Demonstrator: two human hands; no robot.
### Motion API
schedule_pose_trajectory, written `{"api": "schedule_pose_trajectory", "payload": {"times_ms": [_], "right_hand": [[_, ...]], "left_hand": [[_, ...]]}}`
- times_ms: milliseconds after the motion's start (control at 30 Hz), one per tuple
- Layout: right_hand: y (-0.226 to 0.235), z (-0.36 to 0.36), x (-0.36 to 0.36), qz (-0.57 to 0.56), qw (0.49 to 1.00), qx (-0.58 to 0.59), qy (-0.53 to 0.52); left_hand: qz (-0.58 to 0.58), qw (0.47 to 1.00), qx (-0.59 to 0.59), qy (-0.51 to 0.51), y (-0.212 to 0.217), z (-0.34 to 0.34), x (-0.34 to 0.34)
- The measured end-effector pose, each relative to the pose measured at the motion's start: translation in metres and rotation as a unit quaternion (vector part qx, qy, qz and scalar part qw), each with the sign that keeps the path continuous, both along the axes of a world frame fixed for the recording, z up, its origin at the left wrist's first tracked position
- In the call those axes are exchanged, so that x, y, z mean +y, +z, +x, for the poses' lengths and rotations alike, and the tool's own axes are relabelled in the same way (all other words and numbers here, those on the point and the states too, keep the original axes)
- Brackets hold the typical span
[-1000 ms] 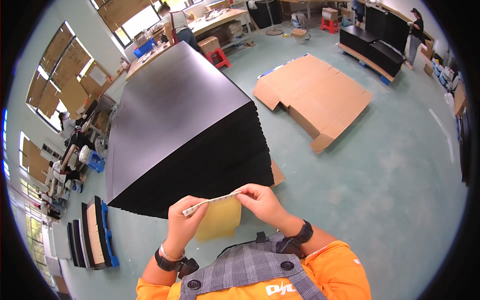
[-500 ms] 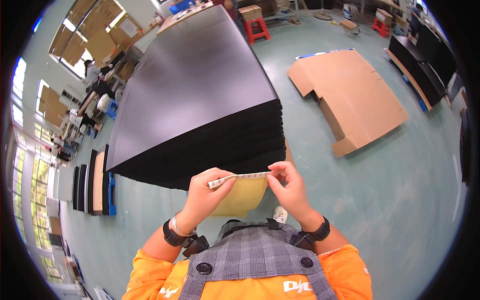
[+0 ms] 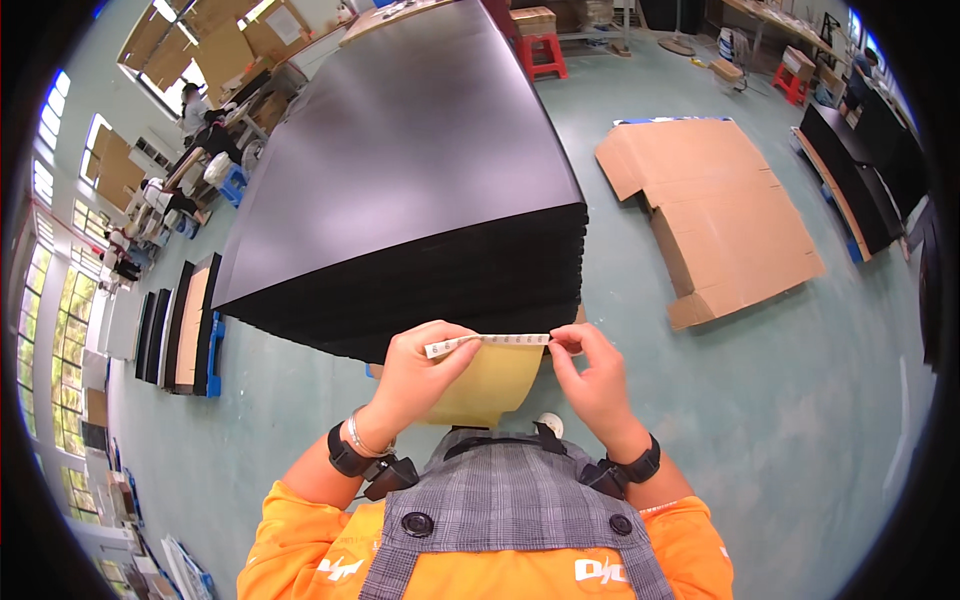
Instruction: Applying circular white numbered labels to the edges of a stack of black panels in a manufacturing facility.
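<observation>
In front of my waist I hold a yellow backing sheet (image 3: 487, 388) with a white strip of small printed labels (image 3: 512, 340) along its upper edge. My left hand (image 3: 420, 368) is closed on the strip's left part, thumb on top. At the strip's right end, my right hand (image 3: 592, 378) pinches with thumb and forefinger; a small loose label between them cannot be made out. Just beyond both hands rises a tall stack of black panels (image 3: 410, 180), its top smooth and glossy. The sheet hangs down, apart from the stack.
Flattened brown cardboard (image 3: 730, 210) lies right of the stack. More black panels (image 3: 850, 180) stand far right, others (image 3: 180, 325) on the left. A red stool (image 3: 542, 56) carries boxes behind. Co-workers (image 3: 170, 198) sit at benches on the far left.
My right hand has shifted slightly right with the strip's end, and more of the strip shows between my hands. The view has turned slightly, so the surroundings sit a little differently.
</observation>
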State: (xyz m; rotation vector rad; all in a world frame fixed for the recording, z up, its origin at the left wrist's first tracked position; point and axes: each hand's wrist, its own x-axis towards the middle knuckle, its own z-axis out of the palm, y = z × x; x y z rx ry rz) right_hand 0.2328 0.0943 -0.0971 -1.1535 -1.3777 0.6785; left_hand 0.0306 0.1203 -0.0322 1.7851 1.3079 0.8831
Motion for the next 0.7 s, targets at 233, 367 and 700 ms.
{"api": "schedule_pose_trajectory", "payload": {"times_ms": [233, 367, 700], "right_hand": [[-0.001, -0.004, 0.009, 0.076, 0.993, -0.082, -0.034], [0.004, -0.009, 0.016, 0.156, 0.974, -0.159, -0.050], [0.002, -0.021, 0.019, 0.217, 0.916, -0.334, -0.040]], "left_hand": [[-0.028, 0.999, -0.028, 0.009, -0.005, -0.008, 0.008], [-0.015, 1.000, -0.012, 0.003, -0.004, -0.013, 0.005], [-0.015, 1.000, -0.026, 0.000, -0.011, -0.023, 0.001]]}}
